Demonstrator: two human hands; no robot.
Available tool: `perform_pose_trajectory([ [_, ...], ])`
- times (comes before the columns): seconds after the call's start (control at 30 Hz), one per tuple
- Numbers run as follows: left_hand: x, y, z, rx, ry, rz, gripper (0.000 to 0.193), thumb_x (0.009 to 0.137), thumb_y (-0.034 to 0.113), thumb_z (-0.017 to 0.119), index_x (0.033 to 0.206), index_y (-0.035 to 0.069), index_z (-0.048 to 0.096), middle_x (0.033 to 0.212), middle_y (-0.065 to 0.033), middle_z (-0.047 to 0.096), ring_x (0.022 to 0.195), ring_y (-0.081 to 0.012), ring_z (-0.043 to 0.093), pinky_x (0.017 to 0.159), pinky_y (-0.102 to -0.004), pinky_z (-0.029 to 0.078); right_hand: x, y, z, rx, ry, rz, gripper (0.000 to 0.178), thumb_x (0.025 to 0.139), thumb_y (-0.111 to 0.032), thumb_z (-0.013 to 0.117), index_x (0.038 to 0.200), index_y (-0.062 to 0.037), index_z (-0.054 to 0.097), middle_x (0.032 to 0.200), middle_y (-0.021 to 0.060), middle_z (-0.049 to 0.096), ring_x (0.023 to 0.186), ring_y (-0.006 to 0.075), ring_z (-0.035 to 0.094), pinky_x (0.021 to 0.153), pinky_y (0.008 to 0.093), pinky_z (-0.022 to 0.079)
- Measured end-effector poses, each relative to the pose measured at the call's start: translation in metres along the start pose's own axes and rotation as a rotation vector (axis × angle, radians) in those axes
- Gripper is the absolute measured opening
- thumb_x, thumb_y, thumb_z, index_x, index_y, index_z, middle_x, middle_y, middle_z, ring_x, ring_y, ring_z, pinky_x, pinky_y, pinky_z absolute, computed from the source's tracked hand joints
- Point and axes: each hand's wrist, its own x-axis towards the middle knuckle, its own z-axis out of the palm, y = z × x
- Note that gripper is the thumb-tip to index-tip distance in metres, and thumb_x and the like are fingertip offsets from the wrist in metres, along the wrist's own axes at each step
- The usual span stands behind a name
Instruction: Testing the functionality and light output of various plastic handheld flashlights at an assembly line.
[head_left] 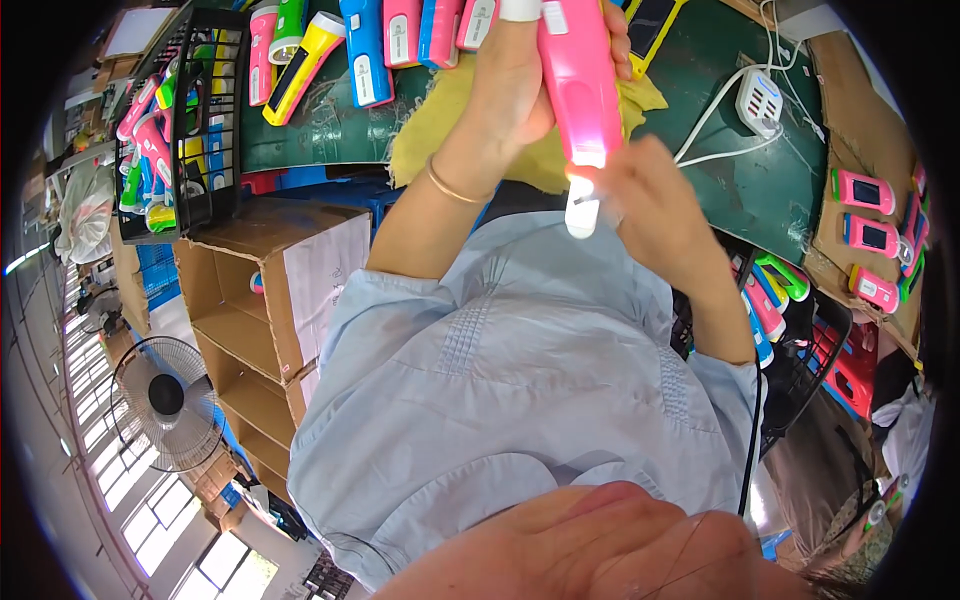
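Note:
My left hand (515, 95), with a thin bracelet on its wrist, is wrapped around a pink flashlight (580, 85) held over the near edge of the table. Its fingertips show on the flashlight's far side. A glowing white piece (581, 207) sits at the flashlight's lower end, and bright light there hides the detail. Beside this glowing end is my right hand (650, 205), its fingers bent toward it and smeared by motion. Whether they grip anything is not visible. Under the flashlight, a yellow cloth (440, 130) lies on the green table (310, 145).
Several flashlights, among them a blue one (367, 60) and a yellow one (305, 70), lie along the far side. A black basket (207, 125) of flashlights stands left. At right are a white charging hub (760, 103) with cables and a cardboard tray (830, 185) of pink devices.

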Motion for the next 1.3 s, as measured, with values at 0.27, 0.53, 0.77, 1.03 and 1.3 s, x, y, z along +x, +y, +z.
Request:
perform_pose_trajectory([
  [0.27,-0.023,-0.019,-0.006,-0.265,-0.296,0.18,0.035,0.088,0.025,0.05,0.104,-0.006,0.045,0.074,-0.0155,0.058,0.07,-0.0235,0.06,0.063,-0.0342,0.052,-0.017,-0.007,0.017,-0.118,0.281,0.2,0.054,0.057,-0.02,0.078,0.104,-0.0014,0.058,0.074,0.0069,0.05,0.062,0.0215,0.05,0.051,0.0304,0.041],
  [0.53,-0.062,-0.034,-0.017,0.812,-0.525,0.491,0.036,0.072,0.005,0.069,0.105,0.001,0.055,0.09,-0.0137,0.062,0.084,-0.0271,0.059,0.073,-0.0342,0.048,-0.033,0.029,0.047,0.323,0.308,0.299,0.036,0.065,-0.012,0.074,0.095,-0.0009,0.058,0.072,0.0096,0.047,0.061,0.0241,0.049,0.053,0.0306,0.04],
  [0.77,-0.072,-0.03,-0.023,1.25,-0.44,0.604,0.067,0.061,0.021,0.079,0.118,0.006,0.047,0.095,-0.0117,0.058,0.086,-0.0302,0.058,0.069,-0.0361,0.048,-0.037,0.029,0.008,0.196,0.11,0.429,0.027,0.083,-0.007,0.056,0.11,-0.0024,0.056,0.084,0.0109,0.048,0.074,0.0239,0.049,0.064,0.0295,0.041],
  [1.03,-0.082,-0.031,-0.022,1.412,-0.263,0.497,0.075,0.061,0.015,0.079,0.125,0.005,0.041,0.118,-0.0149,0.054,0.103,-0.0331,0.056,0.085,-0.0367,0.048,-0.049,0.025,0.008,0.229,0.215,0.475,0.005,0.081,0.0,0.052,0.084,0.0025,0.056,0.072,0.0097,0.054,0.063,0.0197,0.053,0.059,0.0261,0.042],
  [1.3,-0.066,-0.023,-0.003,0.844,-0.089,0.096,0.058,0.08,0.021,0.067,0.122,-0.001,0.034,0.1,-0.0118,0.052,0.092,-0.0211,0.056,0.081,-0.0353,0.046,-0.026,0.009,-0.008,0.428,0.244,0.507,0.021,0.089,-0.011,0.05,0.073,0.0023,0.054,0.065,0.0051,0.049,0.062,0.013,0.048,0.056,0.0241,0.036],
])
